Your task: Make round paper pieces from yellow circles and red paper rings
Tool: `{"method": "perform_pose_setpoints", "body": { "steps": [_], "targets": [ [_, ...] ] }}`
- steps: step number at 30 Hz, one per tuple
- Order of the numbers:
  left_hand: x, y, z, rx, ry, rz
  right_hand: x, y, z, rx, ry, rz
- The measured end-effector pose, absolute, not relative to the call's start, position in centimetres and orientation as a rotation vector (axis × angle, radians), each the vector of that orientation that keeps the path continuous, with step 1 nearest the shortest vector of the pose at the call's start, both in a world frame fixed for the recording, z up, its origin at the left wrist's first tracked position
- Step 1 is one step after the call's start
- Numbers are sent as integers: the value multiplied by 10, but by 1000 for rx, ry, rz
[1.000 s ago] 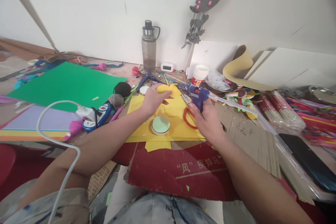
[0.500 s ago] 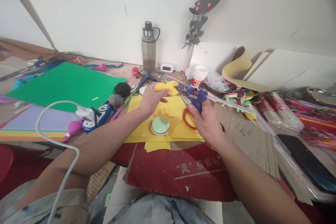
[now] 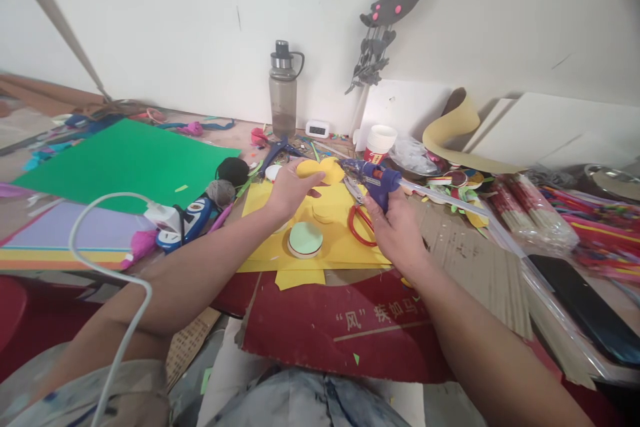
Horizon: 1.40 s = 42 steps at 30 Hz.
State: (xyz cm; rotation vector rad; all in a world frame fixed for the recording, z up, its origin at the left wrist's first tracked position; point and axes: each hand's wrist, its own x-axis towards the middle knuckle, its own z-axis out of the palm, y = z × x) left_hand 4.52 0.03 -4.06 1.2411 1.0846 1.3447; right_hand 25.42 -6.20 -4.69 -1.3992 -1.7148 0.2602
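Note:
My left hand (image 3: pixel 287 190) pinches a yellow flower-shaped paper cut-out (image 3: pixel 320 170), holding it a little above a yellow paper sheet (image 3: pixel 335 240). My right hand (image 3: pixel 395 227) grips a blue hot glue gun (image 3: pixel 375 181) by its handle. The gun's nozzle points left, close to the cut-out's right edge, and a clear glue stick (image 3: pixel 445 199) juts out of its back to the right. On the yellow sheet lie a round pale green disc (image 3: pixel 305 239) and red-handled scissors (image 3: pixel 361 220).
A green sheet (image 3: pixel 125 160) and a purple sheet (image 3: pixel 75 230) lie left, with a white cable (image 3: pixel 107 267) and plug nearby. A water bottle (image 3: pixel 283 90), paper cup (image 3: pixel 380 142), yarn balls (image 3: pixel 233 170), stick bundles (image 3: pixel 535 217) and a dark phone (image 3: pixel 590 310) crowd the desk. Red cardboard (image 3: pixel 345 327) lies near me.
The glue gun's nozzle has crept slightly up and left towards the cut-out. My left hand keeps the cut-out almost still.

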Motion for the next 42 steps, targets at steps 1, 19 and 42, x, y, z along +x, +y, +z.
{"method": "perform_pose_setpoints", "body": {
  "steps": [1,19,42],
  "targets": [
    [45,1,-41,1236,1079,1350,255,-62,-47,-1404,-1714,256],
    [45,0,-42,1268,1061,1335,256,-62,-49,-1389,-1713,232],
    [43,3,-33,1061,975,1413,258,-62,-50,-1403,-1727,235]
  ]
}}
